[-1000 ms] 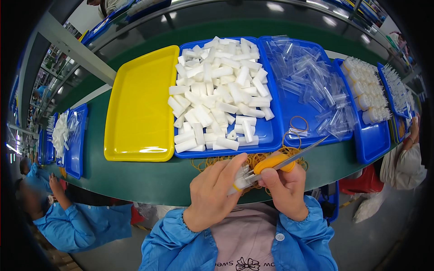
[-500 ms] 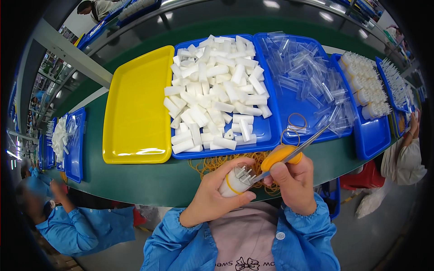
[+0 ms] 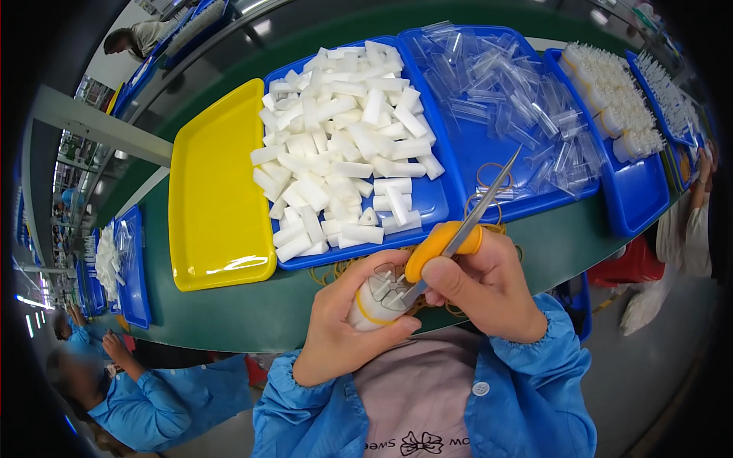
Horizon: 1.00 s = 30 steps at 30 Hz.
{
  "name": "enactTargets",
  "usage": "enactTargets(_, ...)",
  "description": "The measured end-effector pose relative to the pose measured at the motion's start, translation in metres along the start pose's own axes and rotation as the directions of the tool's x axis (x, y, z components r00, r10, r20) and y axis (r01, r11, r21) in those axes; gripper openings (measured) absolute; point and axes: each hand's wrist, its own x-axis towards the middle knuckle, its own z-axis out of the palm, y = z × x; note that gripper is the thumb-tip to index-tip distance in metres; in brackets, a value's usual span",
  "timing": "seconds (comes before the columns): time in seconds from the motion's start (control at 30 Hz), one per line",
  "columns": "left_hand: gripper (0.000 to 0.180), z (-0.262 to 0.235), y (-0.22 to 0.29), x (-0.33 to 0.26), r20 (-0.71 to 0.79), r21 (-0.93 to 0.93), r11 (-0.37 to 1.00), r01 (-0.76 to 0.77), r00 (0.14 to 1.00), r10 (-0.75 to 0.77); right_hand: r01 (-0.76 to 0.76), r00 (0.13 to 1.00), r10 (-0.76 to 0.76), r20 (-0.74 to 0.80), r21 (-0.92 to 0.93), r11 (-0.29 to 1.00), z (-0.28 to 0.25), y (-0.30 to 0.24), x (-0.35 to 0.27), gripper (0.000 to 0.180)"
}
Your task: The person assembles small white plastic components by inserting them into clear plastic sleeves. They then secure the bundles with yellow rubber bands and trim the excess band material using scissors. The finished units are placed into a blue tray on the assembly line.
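Observation:
My left hand grips a small bundle of white tubes bound by a yellow rubber band, held close to my chest. My right hand holds a pair of orange-handled scissors, whose closed metal blades point up and to the right over the blue tray of clear sleeves. The handle end touches the bundle's top. Loose yellow rubber bands lie on the green table just beyond my hands.
On the green table stand an empty yellow tray, a blue tray of white foam pieces, a blue tray of clear plastic sleeves and a blue tray of white bundles. A person in a blue coat works at the left.
Both hands have come closer to my chest and turned the bundle's end up toward me. The scissors' handle now rests against the bundle, blades still pointing up-right.

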Motion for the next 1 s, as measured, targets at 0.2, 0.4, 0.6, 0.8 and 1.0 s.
enactTargets(0.2,0.062,0.0,0.0,0.003,0.023,-0.039,0.999,0.032,0.999,-0.031,0.34,0.931,-0.356,0.075,-0.53,0.777,0.002,-0.006,-0.003,0.011)
enactTargets(0.4,0.063,-0.003,-0.006,0.005,0.096,-0.212,0.972,0.099,0.992,-0.08,0.243,0.97,-0.234,0.071,-0.396,0.886,-0.009,-0.009,0.0,0.013)
enactTargets(0.6,0.066,0.002,-0.006,0.007,0.069,-0.403,0.906,0.13,0.991,-0.111,0.163,0.978,-0.167,-0.128,-0.038,0.986,-0.015,-0.01,-0.001,0.021)
enactTargets(0.8,0.063,-0.001,-0.005,0.003,0.135,-0.409,0.899,0.155,0.985,-0.108,0.135,0.983,-0.137,-0.125,-0.027,0.99,-0.015,-0.012,-0.005,0.023)
enactTargets(1.0,0.063,0.004,-0.002,-0.007,0.18,-0.478,0.858,0.189,0.977,-0.116,0.139,0.986,-0.137,-0.094,0.005,0.99,-0.013,-0.014,-0.009,0.022)
